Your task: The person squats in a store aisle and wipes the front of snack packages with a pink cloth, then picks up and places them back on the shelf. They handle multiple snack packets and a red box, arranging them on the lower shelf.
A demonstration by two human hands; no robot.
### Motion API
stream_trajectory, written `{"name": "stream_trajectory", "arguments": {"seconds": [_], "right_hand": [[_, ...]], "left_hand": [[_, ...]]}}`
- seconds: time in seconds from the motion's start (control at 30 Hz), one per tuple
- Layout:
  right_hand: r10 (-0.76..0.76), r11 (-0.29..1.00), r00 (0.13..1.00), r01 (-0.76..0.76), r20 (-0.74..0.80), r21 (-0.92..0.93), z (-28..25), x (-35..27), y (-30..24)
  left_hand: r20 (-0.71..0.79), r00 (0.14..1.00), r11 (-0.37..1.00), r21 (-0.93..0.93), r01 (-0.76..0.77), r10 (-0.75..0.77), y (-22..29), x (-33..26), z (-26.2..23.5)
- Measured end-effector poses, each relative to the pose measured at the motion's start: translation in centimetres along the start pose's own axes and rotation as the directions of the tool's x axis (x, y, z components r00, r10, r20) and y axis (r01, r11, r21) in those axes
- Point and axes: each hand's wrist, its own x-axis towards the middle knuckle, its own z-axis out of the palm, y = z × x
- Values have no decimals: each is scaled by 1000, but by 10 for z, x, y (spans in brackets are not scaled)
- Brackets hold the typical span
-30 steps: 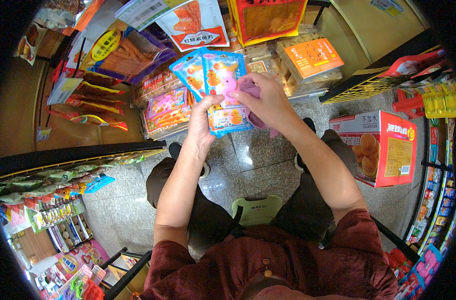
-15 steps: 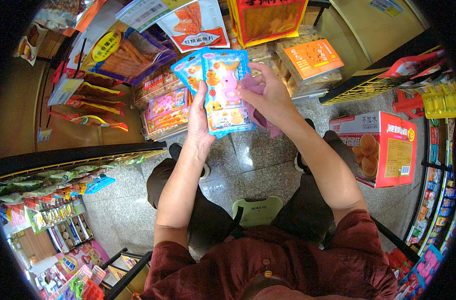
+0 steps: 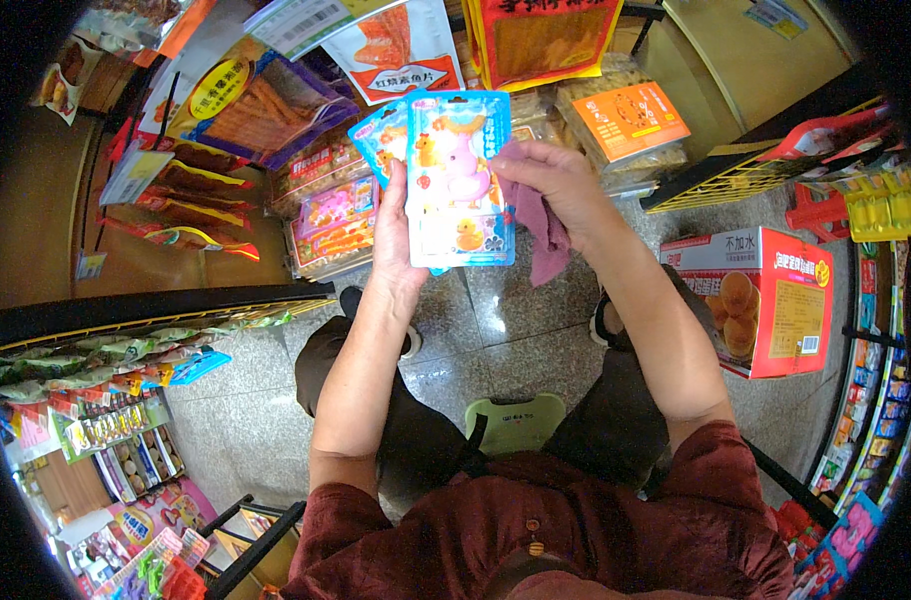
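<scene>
— Both hands are up in front of the shelves. What has the left hand (image 3: 396, 235) got?

— It is closed on a blue packet (image 3: 461, 175) printed with cartoon ducks, gripping its left edge, thumb on the front. A second blue packet (image 3: 378, 135) peeks out behind the first, in the same grip.

— And the right hand (image 3: 561, 180)?

— Fingers curled around a purple cloth (image 3: 546, 230), bunched in the grip and pressed against the front packet's right edge. A loose end of cloth hangs below the hand.

— Where are the packets, relative to everything else?

— Held upright, front facing the camera, above the grey tiled floor (image 3: 496, 330) and in front of pink snack packs (image 3: 331, 220) stacked low on the left.

— Anything else close by?

— A red carton (image 3: 766, 300) with pictures of round cakes stands on the floor to the right. A pale green stool (image 3: 516, 420) shows between the person's knees. An orange-labelled bag (image 3: 626, 120) lies beyond the right hand.
</scene>
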Motion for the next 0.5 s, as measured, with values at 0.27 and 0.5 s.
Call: {"name": "stream_trajectory", "arguments": {"seconds": [0.27,0.5], "right_hand": [[-127,982,978,147,-164,119,-30,5,-32],[-214,977,948,201,-236,-78,-42,6,-30]], "left_hand": [[-93,990,994,42,-101,104,21,0,-2],[61,975,977,-16,-213,213,45,-10,-8]]}}
